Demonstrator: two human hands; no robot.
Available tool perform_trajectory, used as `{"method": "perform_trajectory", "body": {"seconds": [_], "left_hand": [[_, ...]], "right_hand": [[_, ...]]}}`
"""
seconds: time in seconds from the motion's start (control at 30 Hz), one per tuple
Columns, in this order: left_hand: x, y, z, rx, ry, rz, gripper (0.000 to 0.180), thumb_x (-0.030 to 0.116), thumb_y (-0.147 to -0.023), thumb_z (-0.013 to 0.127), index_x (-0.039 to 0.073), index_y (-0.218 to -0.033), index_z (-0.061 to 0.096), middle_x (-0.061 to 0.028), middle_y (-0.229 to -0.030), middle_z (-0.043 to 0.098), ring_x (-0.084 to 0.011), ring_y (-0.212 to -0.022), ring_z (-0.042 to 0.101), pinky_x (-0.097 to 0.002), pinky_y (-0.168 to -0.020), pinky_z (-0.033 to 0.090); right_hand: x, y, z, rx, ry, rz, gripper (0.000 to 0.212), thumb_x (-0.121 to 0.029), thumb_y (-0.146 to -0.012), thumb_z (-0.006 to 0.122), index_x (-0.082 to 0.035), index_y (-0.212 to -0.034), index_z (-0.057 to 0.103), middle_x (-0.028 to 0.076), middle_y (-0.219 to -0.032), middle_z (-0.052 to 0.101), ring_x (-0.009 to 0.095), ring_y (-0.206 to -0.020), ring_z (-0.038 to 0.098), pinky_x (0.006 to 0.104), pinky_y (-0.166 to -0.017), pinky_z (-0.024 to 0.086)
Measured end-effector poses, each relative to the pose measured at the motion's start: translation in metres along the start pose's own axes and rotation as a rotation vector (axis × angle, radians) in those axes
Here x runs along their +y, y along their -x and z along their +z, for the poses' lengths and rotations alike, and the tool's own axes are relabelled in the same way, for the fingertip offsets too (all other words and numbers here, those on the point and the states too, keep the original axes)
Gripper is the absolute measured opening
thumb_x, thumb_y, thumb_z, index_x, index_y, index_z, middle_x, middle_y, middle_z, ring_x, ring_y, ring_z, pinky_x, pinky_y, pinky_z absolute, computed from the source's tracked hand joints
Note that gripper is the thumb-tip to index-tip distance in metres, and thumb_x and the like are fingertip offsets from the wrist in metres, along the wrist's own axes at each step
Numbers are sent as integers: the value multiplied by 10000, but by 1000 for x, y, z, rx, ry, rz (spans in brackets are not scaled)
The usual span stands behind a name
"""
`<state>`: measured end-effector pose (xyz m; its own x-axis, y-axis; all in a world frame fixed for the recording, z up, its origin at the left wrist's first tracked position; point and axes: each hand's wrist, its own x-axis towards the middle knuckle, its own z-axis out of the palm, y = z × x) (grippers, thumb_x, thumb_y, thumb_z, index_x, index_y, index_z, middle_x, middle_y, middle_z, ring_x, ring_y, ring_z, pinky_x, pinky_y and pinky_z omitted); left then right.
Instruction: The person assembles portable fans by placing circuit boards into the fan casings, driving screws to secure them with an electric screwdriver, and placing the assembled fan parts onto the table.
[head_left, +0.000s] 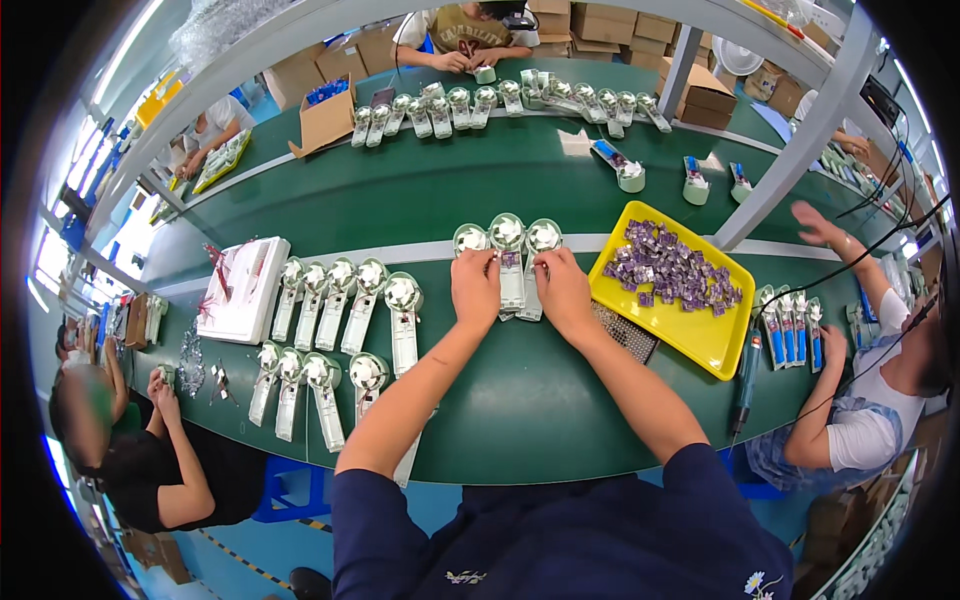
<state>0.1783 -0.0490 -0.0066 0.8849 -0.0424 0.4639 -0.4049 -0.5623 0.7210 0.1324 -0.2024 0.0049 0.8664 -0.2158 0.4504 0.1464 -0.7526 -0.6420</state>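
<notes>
Three white handheld fan housings with round impeller heads lie side by side in front of me. The middle fan housing [511, 285] has a small purple circuit board at its neck. My left hand [475, 290] is closed, its fingertips at the left edge of that neck. Curled over the neck of the right-hand fan housing [543, 235], my right hand [565, 292] has its fingertips pinched together; what they hold is too small to make out. Under my left wrist the left-hand fan housing [469, 237] is mostly hidden, with its round head showing.
A yellow tray [735, 345] of purple circuit boards stands right, overlapping a perforated dark plate [630, 335]. Several fan housings [341, 300] lie left, near a white foam block [255, 295]. An electric screwdriver [746, 385] is at right. Co-workers sit at both sides and opposite.
</notes>
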Motion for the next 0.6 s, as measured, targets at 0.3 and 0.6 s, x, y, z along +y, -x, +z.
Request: {"method": "perform_trajectory", "body": {"seconds": [0.3, 0.6], "left_hand": [[8, 4, 10, 123, 20, 76, 126, 38, -874, 654, -2, -975, 718, -126, -930, 627, -331, -891, 564, -416, -801, 469], [-8, 0, 3, 107, 119, 50, 114, 60, -867, 669, -17, -938, 713, -144, -885, 628, -331, -842, 603, -418, -760, 481]], "right_hand": [[7, 4, 12, 171, -128, -52, 97, -95, -913, 628, -32, -987, 628, 164, -990, 611, 388, -850, 638, 456, -733, 526], [32, -13, 14, 164, -189, 29, 152, -136, -899, 681, -3, -958, 635, 167, -892, 656, 310, -776, 662, 400, -719, 529]]}}
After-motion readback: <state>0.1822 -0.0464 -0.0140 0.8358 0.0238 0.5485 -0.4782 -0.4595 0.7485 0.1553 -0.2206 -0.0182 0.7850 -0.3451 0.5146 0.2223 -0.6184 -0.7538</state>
